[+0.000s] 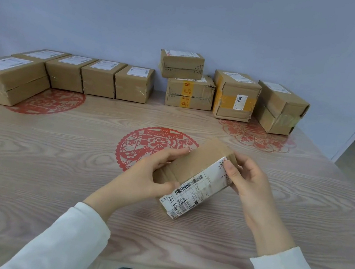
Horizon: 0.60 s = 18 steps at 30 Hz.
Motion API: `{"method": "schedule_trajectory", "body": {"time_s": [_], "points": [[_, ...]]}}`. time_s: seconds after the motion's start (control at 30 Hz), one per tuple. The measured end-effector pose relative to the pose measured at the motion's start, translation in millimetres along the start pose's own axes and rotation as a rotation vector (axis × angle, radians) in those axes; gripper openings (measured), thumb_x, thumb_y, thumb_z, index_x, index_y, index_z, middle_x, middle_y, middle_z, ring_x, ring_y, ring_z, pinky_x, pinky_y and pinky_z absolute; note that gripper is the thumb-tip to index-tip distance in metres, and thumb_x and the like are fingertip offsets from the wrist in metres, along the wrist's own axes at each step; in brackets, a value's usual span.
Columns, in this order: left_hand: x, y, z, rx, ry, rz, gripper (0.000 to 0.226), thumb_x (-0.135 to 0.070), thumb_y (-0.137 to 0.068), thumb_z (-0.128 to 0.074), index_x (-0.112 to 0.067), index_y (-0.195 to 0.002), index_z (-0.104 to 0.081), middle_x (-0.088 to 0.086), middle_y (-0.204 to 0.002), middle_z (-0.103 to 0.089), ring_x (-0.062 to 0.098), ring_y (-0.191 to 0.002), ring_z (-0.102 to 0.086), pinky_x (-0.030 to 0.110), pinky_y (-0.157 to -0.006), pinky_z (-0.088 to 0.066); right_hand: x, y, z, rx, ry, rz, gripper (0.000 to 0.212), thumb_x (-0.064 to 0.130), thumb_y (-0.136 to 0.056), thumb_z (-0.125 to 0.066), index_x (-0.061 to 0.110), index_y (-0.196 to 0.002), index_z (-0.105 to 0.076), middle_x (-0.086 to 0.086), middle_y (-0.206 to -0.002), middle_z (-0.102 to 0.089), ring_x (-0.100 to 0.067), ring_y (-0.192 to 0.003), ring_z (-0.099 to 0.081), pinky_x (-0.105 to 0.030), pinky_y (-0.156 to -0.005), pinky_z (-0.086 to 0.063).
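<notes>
Both hands (153,177) (248,180) hold a tilted labelled parcel (193,174) above the table (51,161).

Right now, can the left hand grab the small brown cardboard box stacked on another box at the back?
Probably not yet: the left hand grips the labelled brown cardboard parcel. Nothing blocks the way to the stacked box, though.

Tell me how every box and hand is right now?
Small box: shut, tilted, label facing up, held in both hands.
Left hand: grips its left end.
Right hand: pinches its right end, thumb on the label.
Top box: taped shut, stacked on another box.
Yellow-taped box: shut, upright on the table.
Left row of boxes: shut, side by side, labels up.
</notes>
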<state>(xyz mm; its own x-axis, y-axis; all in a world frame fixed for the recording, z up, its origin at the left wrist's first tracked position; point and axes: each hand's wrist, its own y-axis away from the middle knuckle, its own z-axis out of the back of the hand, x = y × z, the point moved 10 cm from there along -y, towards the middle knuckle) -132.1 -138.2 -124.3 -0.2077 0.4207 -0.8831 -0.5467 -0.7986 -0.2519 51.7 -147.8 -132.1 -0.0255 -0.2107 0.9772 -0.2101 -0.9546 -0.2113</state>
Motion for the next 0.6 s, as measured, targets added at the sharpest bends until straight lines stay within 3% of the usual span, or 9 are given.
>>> {"method": "schedule_trajectory", "body": {"time_s": [0.17, 0.23, 0.37, 0.5, 0.6], "points": [[5, -9, 11, -0.105, -0.149, -0.012, 0.046, -0.016, -0.081, -0.067, -0.046, -0.113, -0.054, -0.035, -0.118, -0.057, -0.014, -0.117, -0.047, 0.003, -0.094, -0.033, -17, -6, 10, -0.029, 0.019, -0.07, 0.007, 0.011, -0.089, -0.061, 0.017, -0.092, -0.058, 0.005, -0.088, -0.067, 0.003, -0.072, -0.061, -0.013, -0.065, -0.047], [5, -17, 9, -0.084, -0.229, -0.03, 0.04, -0.009, -0.084, -0.068, -0.042, -0.106, -0.059, -0.03, -0.123, -0.054, -0.016, -0.119, -0.043, 0.001, -0.095, -0.03, -26, -11, 14, -0.022, 0.043, -0.123, 0.006, 0.013, -0.09, -0.061, 0.016, -0.093, -0.058, 0.003, -0.094, -0.067, -0.003, -0.081, -0.061, -0.019, -0.073, -0.048], [6, -43, 5, 0.018, -0.3, -0.026, 0.034, -0.009, -0.084, -0.068, -0.034, -0.107, -0.063, -0.025, -0.13, -0.05, -0.021, -0.111, -0.044, 0.0, -0.081, -0.04, -32, -30, 23, -0.058, 0.062, -0.187, 0.015, 0.028, -0.091, -0.06, 0.021, -0.103, -0.059, 0.0, -0.114, -0.065, -0.013, -0.105, -0.059, -0.035, -0.097, -0.045], [10, -74, -3, 0.142, -0.357, -0.051, 0.039, -0.008, -0.084, -0.068, -0.037, -0.109, -0.061, -0.03, -0.127, -0.047, -0.025, -0.114, -0.039, -0.001, -0.093, -0.03, -27, -58, 20, -0.013, 0.172, -0.143, 0.035, 0.031, -0.093, -0.056, 0.025, -0.127, -0.054, 0.015, -0.125, -0.056, -0.003, -0.118, -0.049, -0.024, -0.097, -0.034], [21, -94, 2, 0.157, -0.286, -0.024, 0.037, -0.006, -0.085, -0.067, -0.036, -0.106, -0.062, -0.031, -0.125, -0.047, -0.022, -0.116, -0.041, 0.001, -0.094, -0.033, -36, -74, 17, 0.014, 0.246, -0.12, 0.031, 0.023, -0.095, -0.054, 0.029, -0.125, -0.055, 0.017, -0.127, -0.055, -0.003, -0.121, -0.047, -0.023, -0.101, -0.035]]}}
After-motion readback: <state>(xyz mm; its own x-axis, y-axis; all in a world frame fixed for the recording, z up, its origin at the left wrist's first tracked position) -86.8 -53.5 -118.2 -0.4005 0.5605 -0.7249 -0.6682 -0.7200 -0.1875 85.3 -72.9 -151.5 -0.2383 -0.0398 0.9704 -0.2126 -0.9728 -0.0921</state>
